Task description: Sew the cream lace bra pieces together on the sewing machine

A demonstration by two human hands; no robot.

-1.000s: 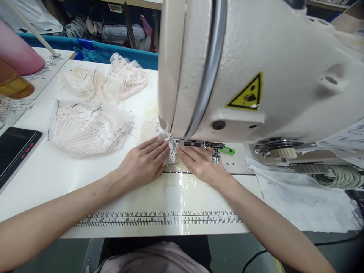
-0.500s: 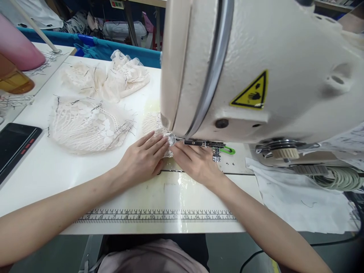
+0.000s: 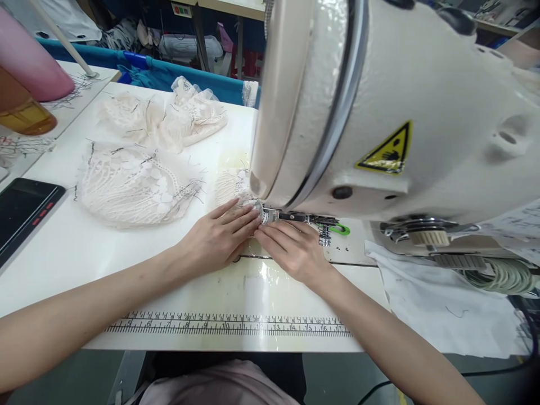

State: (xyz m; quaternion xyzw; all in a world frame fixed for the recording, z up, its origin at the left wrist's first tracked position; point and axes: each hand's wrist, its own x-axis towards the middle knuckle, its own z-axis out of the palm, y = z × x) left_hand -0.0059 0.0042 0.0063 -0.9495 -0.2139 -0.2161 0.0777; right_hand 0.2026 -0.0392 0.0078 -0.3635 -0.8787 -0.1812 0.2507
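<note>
A cream lace piece [image 3: 230, 184] lies at the needle area of the sewing machine [image 3: 307, 112], partly hidden under the machine head and my fingers. My left hand [image 3: 223, 232] rests on the lace with its fingers stretched out flat, pressing it to the bed. My right hand [image 3: 293, 247] is closed at the near edge of the lace, thumb and fingers drawn together just in front of the presser foot; some fingertips are hidden beneath the metal attachment [image 3: 295, 216]. The fingertips of both hands nearly meet there.
To the left lie a lace cup-shaped piece [image 3: 135, 191], more crumpled lace [image 3: 169, 118] and a black phone [image 3: 27, 211]. A pink thread cone [image 3: 36, 56] stands further back. White cloth [image 3: 451, 304] lies right. A printed ruler [image 3: 228, 324] runs along the front edge.
The camera view has shifted slightly, so the machine appears further right and lower. Both hands stay at the needle area, with the right fingers showing a little more in front of the attachment.
</note>
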